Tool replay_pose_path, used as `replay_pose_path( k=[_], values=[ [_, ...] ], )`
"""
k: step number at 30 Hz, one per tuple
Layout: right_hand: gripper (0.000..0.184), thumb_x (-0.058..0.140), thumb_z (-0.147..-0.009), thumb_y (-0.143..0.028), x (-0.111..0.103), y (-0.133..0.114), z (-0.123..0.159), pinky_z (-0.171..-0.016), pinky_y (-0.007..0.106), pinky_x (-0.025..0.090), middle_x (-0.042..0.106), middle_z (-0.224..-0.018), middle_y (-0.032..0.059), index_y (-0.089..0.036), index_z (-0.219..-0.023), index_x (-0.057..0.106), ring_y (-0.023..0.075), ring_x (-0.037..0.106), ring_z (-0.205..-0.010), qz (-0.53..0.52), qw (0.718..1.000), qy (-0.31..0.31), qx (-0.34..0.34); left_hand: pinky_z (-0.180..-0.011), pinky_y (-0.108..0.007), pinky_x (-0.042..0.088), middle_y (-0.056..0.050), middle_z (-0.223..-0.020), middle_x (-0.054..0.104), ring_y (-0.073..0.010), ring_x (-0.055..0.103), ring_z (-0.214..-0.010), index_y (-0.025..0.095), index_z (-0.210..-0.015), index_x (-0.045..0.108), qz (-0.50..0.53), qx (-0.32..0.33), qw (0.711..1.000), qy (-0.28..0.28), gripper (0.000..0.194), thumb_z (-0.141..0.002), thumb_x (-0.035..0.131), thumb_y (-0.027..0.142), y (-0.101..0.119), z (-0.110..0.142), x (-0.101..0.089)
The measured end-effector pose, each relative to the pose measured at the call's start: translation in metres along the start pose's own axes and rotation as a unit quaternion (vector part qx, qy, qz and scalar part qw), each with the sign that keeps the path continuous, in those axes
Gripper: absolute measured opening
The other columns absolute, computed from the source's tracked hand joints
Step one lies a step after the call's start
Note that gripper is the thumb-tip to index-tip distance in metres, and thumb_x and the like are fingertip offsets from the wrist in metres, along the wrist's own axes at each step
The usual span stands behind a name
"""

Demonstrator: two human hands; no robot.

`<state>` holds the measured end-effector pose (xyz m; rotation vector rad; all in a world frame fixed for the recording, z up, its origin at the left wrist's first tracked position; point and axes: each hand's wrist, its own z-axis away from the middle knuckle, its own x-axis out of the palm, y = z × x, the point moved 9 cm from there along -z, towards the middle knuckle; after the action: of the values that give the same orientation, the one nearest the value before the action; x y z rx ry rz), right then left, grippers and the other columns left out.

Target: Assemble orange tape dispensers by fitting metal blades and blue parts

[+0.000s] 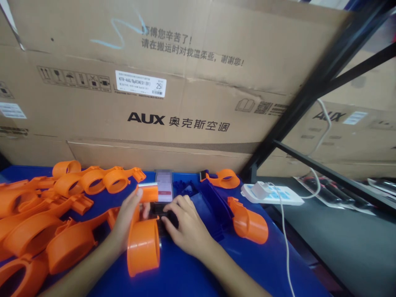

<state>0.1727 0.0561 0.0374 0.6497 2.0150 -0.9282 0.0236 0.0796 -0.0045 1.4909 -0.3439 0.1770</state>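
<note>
My left hand (126, 214) is closed round an orange tape dispenser (144, 249), whose round hub points down toward me. A toothed metal blade strip shows along its upper end. Close by on the right, my right hand (189, 225) has its fingers curled and pinched at a small black part (161, 209) beside the dispenser. The fingers partly hide that part, so its exact shape and whether it touches the dispenser are unclear.
Several orange tape dispensers (72, 243) crowd the left of the blue table (185, 280). Dark blue plastic pieces (213, 206), a phone (165, 185) and two more dispensers (250, 225) lie right and behind. A power strip (278, 196) trails a white cable. Cardboard boxes (185, 103) stand behind.
</note>
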Motion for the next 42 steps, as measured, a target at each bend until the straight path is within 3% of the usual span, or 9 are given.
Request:
replay_pose_path(
  k=[3, 7, 13, 20, 24, 29, 31, 37, 42],
  values=[
    [0.026, 0.059, -0.094, -0.017, -0.007, 0.006, -0.001, -0.089, 0.045, 0.047, 0.060, -0.113, 0.0118, -0.021, -0.119, 0.065, 0.0284, 0.052, -0.102, 0.033, 0.999, 0.014, 0.003, -0.049, -0.025, 0.035, 0.000, -0.049, 0.047, -0.0112, 0.044, -0.046, 0.020, -0.052, 0.052, 0.032, -0.012, 0.999, 0.020, 0.064, -0.090, 0.055, 0.071, -0.002, 0.001, -0.002],
    [0.042, 0.058, -0.084, -0.005, -0.005, 0.016, -0.001, -0.084, 0.044, 0.046, 0.057, -0.123, 0.0132, -0.021, -0.121, 0.067, 0.0298, 0.050, -0.105, 0.091, 0.996, -0.021, -0.001, -0.048, -0.025, 0.035, 0.000, -0.048, 0.046, -0.0109, 0.044, -0.044, 0.020, -0.051, 0.052, 0.035, -0.027, 0.999, 0.019, 0.064, -0.089, 0.056, 0.071, -0.007, 0.001, -0.001],
    [0.032, 0.062, -0.091, -0.016, 0.000, 0.018, -0.002, -0.086, 0.044, 0.047, 0.055, -0.124, 0.0135, -0.024, -0.122, 0.067, 0.0297, 0.050, -0.106, 0.089, 0.995, -0.045, -0.011, -0.047, -0.024, 0.035, 0.001, -0.050, 0.048, -0.0106, 0.045, -0.044, 0.020, -0.055, 0.052, 0.055, -0.040, 0.998, 0.020, 0.060, -0.087, 0.061, 0.071, -0.009, 0.003, 0.001],
    [0.021, 0.060, -0.097, -0.022, -0.002, 0.016, -0.004, -0.083, 0.044, 0.048, 0.059, -0.119, 0.0136, -0.023, -0.117, 0.068, 0.0282, 0.053, -0.100, 0.083, 0.996, -0.027, -0.018, -0.047, -0.024, 0.034, 0.002, -0.048, 0.049, -0.0106, 0.045, -0.043, 0.021, -0.058, 0.051, 0.055, -0.039, 0.998, 0.017, 0.058, -0.086, 0.061, 0.070, -0.007, 0.003, 0.002],
    [0.019, 0.059, -0.097, -0.022, -0.020, 0.016, -0.007, -0.082, 0.044, 0.049, 0.064, -0.112, 0.0127, -0.022, -0.114, 0.068, 0.0284, 0.055, -0.098, 0.055, 0.998, 0.024, -0.009, -0.047, -0.025, 0.035, 0.002, -0.049, 0.051, -0.0110, 0.045, -0.044, 0.021, -0.060, 0.049, 0.042, -0.031, 0.999, 0.016, 0.056, -0.088, 0.061, 0.069, -0.004, 0.003, 0.003],
    [0.017, 0.059, -0.098, -0.022, -0.068, 0.015, -0.001, -0.085, 0.042, 0.052, 0.070, -0.101, 0.0074, -0.024, -0.113, 0.066, 0.0252, 0.063, -0.095, -0.060, 0.981, 0.184, 0.011, -0.049, -0.025, 0.036, 0.003, -0.050, 0.053, -0.0113, 0.044, -0.046, 0.021, -0.067, 0.052, -0.013, 0.023, 1.000, 0.009, 0.054, -0.088, 0.059, 0.070, -0.001, 0.001, 0.007],
    [0.020, 0.061, -0.097, -0.021, -0.079, 0.008, 0.003, -0.084, 0.041, 0.052, 0.071, -0.101, 0.0063, -0.025, -0.116, 0.065, 0.0244, 0.064, -0.093, -0.077, 0.974, 0.213, -0.003, -0.050, -0.024, 0.035, 0.004, -0.051, 0.053, -0.0109, 0.044, -0.047, 0.021, -0.075, 0.056, -0.034, 0.034, 0.999, -0.005, 0.050, -0.089, 0.059, 0.069, -0.003, 0.002, 0.011],
    [0.033, 0.063, -0.093, -0.017, -0.071, -0.018, 0.005, -0.081, 0.045, 0.050, 0.073, -0.103, 0.0088, -0.026, -0.124, 0.066, 0.0265, 0.064, -0.093, -0.044, 0.979, 0.177, -0.088, -0.055, -0.024, 0.040, 0.005, -0.058, 0.057, -0.0134, 0.051, -0.054, 0.020, -0.112, 0.062, -0.103, 0.032, 0.992, -0.061, 0.041, -0.092, 0.064, 0.056, -0.009, 0.010, 0.024],
    [0.035, 0.064, -0.093, -0.017, -0.066, -0.018, 0.005, -0.080, 0.045, 0.050, 0.073, -0.104, 0.0091, -0.026, -0.126, 0.067, 0.0265, 0.064, -0.092, -0.039, 0.981, 0.165, -0.095, -0.056, -0.024, 0.042, 0.004, -0.062, 0.058, -0.0137, 0.052, -0.056, 0.020, -0.113, 0.062, -0.091, 0.029, 0.992, -0.081, 0.038, -0.092, 0.065, 0.051, -0.007, 0.013, 0.028]
  ],
)
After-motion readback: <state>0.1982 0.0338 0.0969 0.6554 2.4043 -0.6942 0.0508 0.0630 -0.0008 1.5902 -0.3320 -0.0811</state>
